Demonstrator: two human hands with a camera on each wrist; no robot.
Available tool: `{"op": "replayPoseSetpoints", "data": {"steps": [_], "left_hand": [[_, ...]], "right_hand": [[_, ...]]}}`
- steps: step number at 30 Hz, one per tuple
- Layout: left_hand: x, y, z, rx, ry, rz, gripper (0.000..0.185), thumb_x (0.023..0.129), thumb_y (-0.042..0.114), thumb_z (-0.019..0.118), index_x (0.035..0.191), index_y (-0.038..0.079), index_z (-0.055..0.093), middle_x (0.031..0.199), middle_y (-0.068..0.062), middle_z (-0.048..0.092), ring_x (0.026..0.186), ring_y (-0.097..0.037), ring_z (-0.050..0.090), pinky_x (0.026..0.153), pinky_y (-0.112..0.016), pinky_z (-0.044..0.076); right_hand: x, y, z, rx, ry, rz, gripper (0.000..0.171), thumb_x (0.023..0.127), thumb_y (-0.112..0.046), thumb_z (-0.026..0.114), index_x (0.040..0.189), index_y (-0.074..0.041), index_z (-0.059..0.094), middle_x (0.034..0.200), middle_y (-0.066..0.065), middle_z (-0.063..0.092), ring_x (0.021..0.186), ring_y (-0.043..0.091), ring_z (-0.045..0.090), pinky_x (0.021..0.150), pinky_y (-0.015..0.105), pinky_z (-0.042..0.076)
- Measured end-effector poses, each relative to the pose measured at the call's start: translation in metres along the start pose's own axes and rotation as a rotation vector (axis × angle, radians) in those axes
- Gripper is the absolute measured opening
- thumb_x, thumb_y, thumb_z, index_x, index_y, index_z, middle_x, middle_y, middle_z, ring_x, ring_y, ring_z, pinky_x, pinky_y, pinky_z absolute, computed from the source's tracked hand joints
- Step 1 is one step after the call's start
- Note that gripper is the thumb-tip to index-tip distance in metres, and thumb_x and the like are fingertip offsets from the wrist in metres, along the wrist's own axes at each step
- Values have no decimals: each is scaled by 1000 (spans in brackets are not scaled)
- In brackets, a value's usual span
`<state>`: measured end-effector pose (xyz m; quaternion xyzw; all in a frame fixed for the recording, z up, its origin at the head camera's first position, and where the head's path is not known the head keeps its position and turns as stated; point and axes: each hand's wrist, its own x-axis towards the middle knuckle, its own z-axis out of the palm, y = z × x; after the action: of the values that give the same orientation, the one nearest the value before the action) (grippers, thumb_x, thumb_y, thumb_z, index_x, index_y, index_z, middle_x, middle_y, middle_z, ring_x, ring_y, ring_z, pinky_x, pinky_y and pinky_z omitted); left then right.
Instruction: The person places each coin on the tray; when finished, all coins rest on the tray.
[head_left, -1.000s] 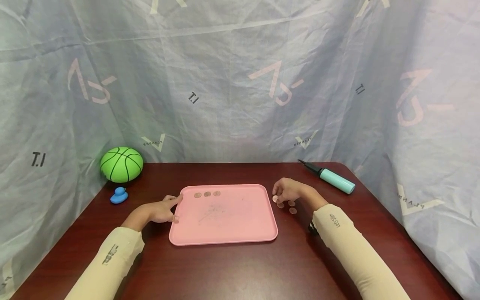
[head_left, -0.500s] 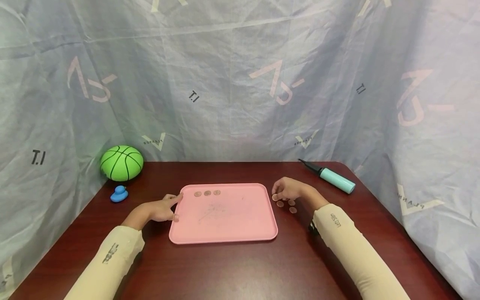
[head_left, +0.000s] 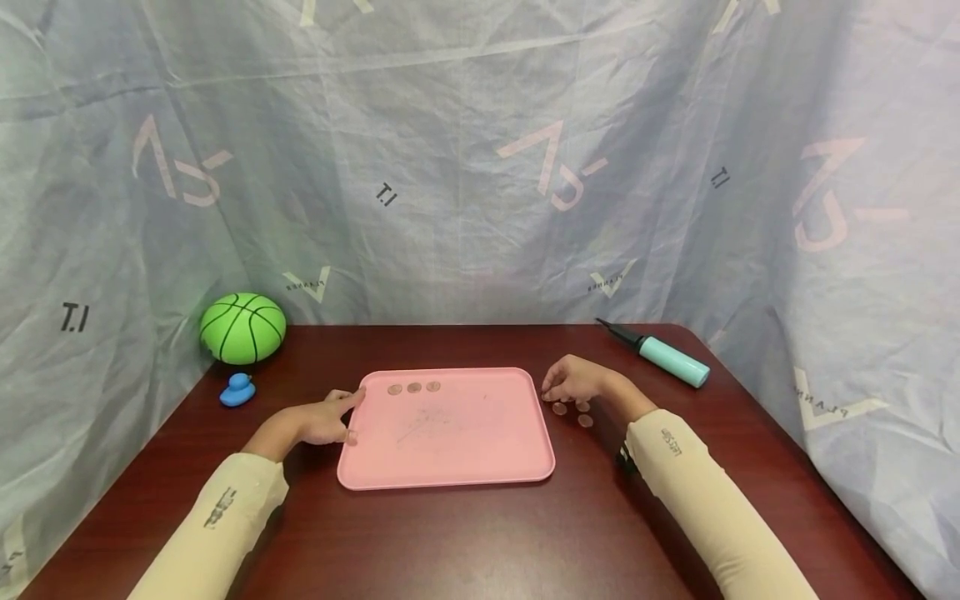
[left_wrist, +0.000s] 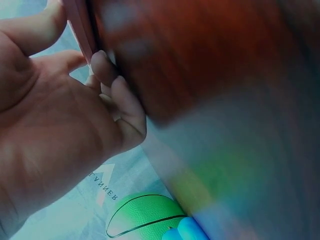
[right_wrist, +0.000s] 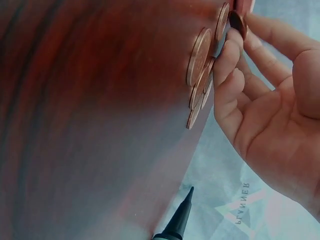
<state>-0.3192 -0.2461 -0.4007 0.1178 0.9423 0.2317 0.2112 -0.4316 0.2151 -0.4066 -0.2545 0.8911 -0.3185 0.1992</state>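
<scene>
My right hand (head_left: 574,380) pinches a copper coin (right_wrist: 238,25), tilted; my left hand (head_left: 321,420), spread, touches the pink tray (head_left: 480,454), its long axis running left to right.

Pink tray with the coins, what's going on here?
A person's right hand has a coin in its grip, close to the right edge of the pink tray. The left hand touches the tray's left edge. Three coins lie in a row near the tray's far left corner, and more coins lie on the dark red table by the right hand.
</scene>
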Motion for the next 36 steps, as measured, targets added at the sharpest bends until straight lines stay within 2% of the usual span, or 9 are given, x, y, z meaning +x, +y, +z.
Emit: {"op": "replayPoseSetpoints", "data": {"steps": [4, 11, 19, 28, 36], "left_hand": [[0, -1, 0, 6, -3, 19, 91, 89, 26, 67, 158, 3, 12, 152, -29, 18, 139, -44, 28, 112, -57, 24], [2, -2, -1, -2, -1, 62, 91, 88, 23, 68, 156, -3, 14, 149, -33, 19, 136, -47, 28, 110, -59, 25], [3, -3, 1, -6, 5, 25, 89, 89, 19, 68, 157, 0, 14, 150, -30, 20, 137, -44, 30, 110, -58, 26], [2, -2, 0, -6, 4, 29, 89, 88, 17, 68, 157, -1, 15, 149, -31, 21, 136, -45, 30, 110, -59, 26], [3, -3, 1, -6, 7, 25, 89, 88, 18, 69, 157, -1, 16, 149, -31, 21, 136, -45, 30, 110, -59, 25]], "right_hand": [[0, -1, 0, -22, 15, 19, 12, 87, -8, 74, 97, -3, 71, 72, 7, 68, 49, 17, 51, 46, 30, 45], [3, -1, 1, -99, 67, 39, 12, 85, -13, 76, 93, -6, 71, 76, 3, 69, 53, 18, 56, 49, 33, 49], [6, -4, 2, -154, 87, 43, 13, 85, -16, 77, 92, -8, 69, 76, 1, 68, 61, 16, 59, 53, 31, 48], [6, -5, 3, -190, 106, 32, 15, 85, -16, 77, 92, -6, 69, 80, 2, 70, 66, 15, 62, 57, 31, 50], [8, -5, 3, -221, 107, 40, 20, 85, -19, 76, 99, -6, 69, 84, 2, 70, 70, 15, 62, 65, 33, 52]]}}
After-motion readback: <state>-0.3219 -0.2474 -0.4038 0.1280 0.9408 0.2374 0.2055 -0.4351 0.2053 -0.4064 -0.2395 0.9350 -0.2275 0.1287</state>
